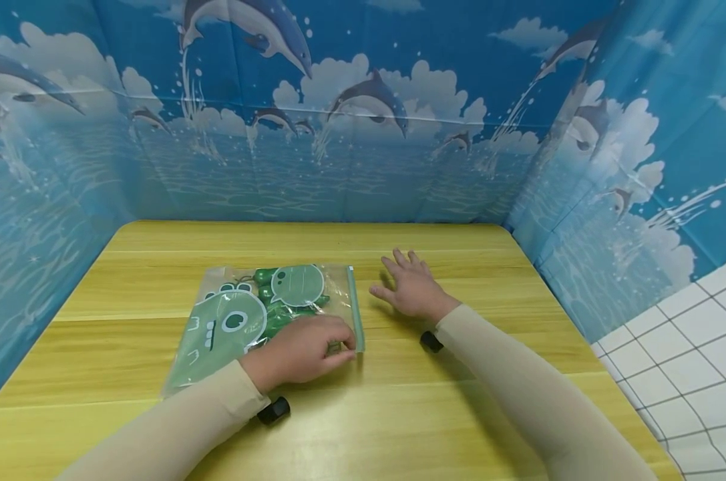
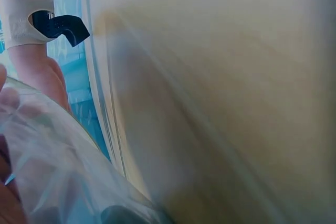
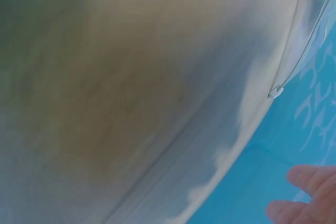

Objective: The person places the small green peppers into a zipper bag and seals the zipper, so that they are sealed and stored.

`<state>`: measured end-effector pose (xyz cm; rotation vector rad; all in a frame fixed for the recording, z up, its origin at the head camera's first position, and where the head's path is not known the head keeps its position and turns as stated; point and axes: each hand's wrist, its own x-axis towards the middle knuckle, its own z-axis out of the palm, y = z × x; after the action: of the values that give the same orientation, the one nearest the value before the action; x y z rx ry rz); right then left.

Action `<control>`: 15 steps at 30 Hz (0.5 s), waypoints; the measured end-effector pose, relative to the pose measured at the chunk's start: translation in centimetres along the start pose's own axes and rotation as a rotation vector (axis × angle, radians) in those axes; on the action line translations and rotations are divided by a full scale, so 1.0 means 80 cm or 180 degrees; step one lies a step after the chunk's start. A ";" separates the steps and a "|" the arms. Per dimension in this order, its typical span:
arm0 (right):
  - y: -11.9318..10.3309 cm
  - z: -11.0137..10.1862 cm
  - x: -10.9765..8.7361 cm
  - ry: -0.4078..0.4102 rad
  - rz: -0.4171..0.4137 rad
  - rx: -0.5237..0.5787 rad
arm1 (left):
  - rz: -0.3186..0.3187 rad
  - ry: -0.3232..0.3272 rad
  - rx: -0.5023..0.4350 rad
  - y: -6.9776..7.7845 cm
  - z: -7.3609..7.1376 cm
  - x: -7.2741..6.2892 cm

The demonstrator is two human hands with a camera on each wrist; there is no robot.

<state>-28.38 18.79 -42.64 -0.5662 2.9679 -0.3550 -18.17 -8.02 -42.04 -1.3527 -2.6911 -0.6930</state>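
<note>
A clear zip bag printed with green cartoon monsters lies on the table, left of the middle. Shiny green items show through its plastic. Its green zip strip runs along the right side, with a white slider in the right wrist view. My left hand reaches over the bag, thumb and fingers pinching its edge near the closer end of the strip. Raised plastic lies across those fingers in the left wrist view. To the right of the strip, my right hand has its fingers spread and holds nothing.
The yellow wood-grain table extends around the bag. A blue dolphin curtain hangs behind it and along both sides. White tiles with dark lines are beyond the right edge. A black wrist device sits under the left sleeve.
</note>
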 end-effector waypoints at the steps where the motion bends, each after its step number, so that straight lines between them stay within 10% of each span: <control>1: -0.002 0.000 -0.001 -0.0003 -0.0009 -0.0006 | -0.0002 -0.0048 0.0005 0.000 0.000 0.000; 15: -0.010 0.002 -0.006 -0.0090 -0.0019 -0.0081 | -0.0056 -0.0392 0.0108 -0.002 0.001 -0.005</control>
<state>-27.60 18.18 -42.56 -0.5779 2.9483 -0.3078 -18.02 -8.38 -42.24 -1.4100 -2.7983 -0.5811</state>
